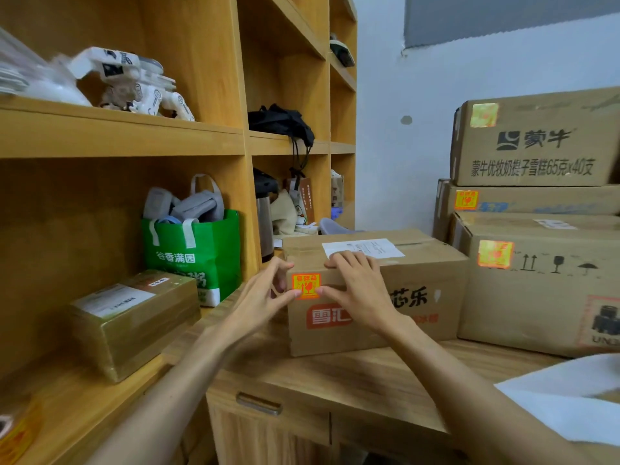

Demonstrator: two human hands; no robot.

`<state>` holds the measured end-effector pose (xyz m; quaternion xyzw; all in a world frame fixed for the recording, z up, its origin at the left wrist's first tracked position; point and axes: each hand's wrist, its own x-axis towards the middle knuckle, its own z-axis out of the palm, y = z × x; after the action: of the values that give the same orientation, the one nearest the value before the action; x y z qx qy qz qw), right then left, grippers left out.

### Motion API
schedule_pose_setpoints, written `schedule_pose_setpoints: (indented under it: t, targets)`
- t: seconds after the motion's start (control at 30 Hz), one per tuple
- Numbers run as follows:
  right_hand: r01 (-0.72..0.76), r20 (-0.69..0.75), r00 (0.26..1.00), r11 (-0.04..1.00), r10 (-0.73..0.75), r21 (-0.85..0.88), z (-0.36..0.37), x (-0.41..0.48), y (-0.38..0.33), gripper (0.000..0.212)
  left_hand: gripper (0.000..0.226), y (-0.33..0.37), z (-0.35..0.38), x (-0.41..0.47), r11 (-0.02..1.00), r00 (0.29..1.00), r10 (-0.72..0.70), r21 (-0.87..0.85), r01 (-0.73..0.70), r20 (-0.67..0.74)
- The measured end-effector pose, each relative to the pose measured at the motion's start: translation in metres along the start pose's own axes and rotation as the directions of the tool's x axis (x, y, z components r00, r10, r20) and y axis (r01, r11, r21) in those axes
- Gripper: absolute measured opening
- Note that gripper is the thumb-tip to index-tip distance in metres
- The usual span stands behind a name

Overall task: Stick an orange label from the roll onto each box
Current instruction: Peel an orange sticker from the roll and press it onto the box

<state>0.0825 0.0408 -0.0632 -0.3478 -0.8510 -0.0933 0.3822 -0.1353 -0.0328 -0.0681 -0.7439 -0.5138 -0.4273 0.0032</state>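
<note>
- Both hands are at the front of a brown cardboard box with red print [429, 273]. The left hand [265, 290] has its fingers loosely bent and grips nothing, its thumb tip at the left edge of a square orange label [306, 286]. The right hand [360, 286] lies flat over the box's top edge, with its thumb at the label's right edge.
- That label sits at the upper left corner of the box's front face and looks fully down, so I judge this to be the smoothing step.
- The next move calls for a fresh label. A blurred orange thing [15, 431] at the bottom left may be the roll, but I cannot tell.
- A tape-wrapped brown parcel [134, 317] on the low shelf past the counter's left edge shows no orange label, so it seems the likely next one.
- Three stacked cardboard boxes [536, 297] at the counter's right end each carry a label.
- The light wooden counter [335, 374] has a drawer below. Wooden shelving [120, 132] to its left holds a green tote bag [198, 256], and a pale wall stands behind.
</note>
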Motion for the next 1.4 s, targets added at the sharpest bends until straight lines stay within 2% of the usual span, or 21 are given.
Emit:
schedule_pose_setpoints:
  t: [0.3,0.43,0.5,0.63,0.73,0.87,1.03,1.17,1.33,1.4]
  targets:
    - [0.046,0.103,0.992,0.982,-0.065,0.181,-0.035,-0.019,-0.001,0.043,0.035,0.036,-0.004,-0.029,0.997,0.998,0.035,0.07,-0.031,-0.044]
    - [0.062,0.118,0.991,0.998,-0.066,0.032,-0.043,-0.027,-0.012,0.06,0.03,0.038,-0.019,-0.02,0.997,0.993,-0.07,-0.015,0.069,-0.093]
    - [0.05,0.101,0.994,0.998,-0.045,-0.04,-0.04,-0.027,-0.025,0.07,0.033,0.026,-0.026,-0.003,0.988,0.982,-0.149,0.019,0.152,-0.115]
    - [-0.023,0.031,0.999,0.995,0.026,-0.096,-0.028,-0.02,-0.058,0.076,0.068,-0.005,-0.026,0.031,0.944,0.941,-0.309,0.167,0.286,0.136]
    - [-0.089,-0.044,0.996,0.984,0.083,-0.153,-0.021,-0.016,-0.07,0.08,0.066,-0.011,-0.026,0.042,0.928,0.906,-0.363,0.172,0.33,0.216]
    - [-0.091,-0.074,0.994,0.974,0.077,-0.205,-0.022,-0.015,-0.075,0.079,0.061,-0.004,-0.035,0.035,0.937,0.92,-0.339,0.157,0.312,0.197]
    - [0.01,-0.003,1.0,0.981,-0.011,-0.191,-0.046,-0.026,-0.067,0.06,0.058,0.008,-0.05,0.017,0.947,0.927,-0.313,0.139,0.289,0.205]
    - [0.059,0.086,0.995,0.986,-0.047,-0.153,-0.081,-0.045,-0.028,0.06,0.051,0.017,-0.046,0.007,0.983,0.956,-0.183,0.061,0.174,0.228]
    - [0.003,0.214,0.977,0.997,0.015,-0.083,-0.119,-0.067,0.04,0.08,0.047,0.039,-0.018,0.015,0.995,0.969,-0.091,0.06,0.079,0.232]
    - [-0.037,0.231,0.971,0.997,0.053,-0.074,-0.13,-0.071,0.064,0.067,0.045,0.051,-0.002,0.021,0.997,0.975,-0.065,0.052,0.055,0.215]
